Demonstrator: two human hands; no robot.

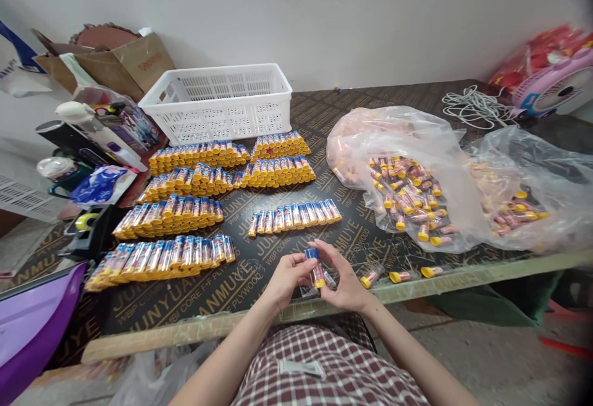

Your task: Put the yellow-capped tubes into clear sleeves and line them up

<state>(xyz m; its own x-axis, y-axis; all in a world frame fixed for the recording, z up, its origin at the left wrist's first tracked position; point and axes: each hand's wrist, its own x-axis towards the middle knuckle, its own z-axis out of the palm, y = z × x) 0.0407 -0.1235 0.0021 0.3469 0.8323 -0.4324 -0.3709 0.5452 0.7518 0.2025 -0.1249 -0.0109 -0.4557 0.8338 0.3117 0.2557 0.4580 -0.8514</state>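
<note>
Between both hands, close to the table's front edge, is a small tube with a blue top, a printed label and a yellow base. My left hand pinches it from the left, thumb and fingertips near the top. Curled around its right side, my right hand touches the tube with its fingertips. A bit of clear plastic shows below and behind it. Just beyond lies a row of similar blue and yellow tubes. Several loose tubes without blue tops lie right of my right hand.
Stacked rows of tubes fill the table's left side, with a white crate behind. At right are clear bags of loose tubes, a white cable and a pink fan. A purple bin stands at left.
</note>
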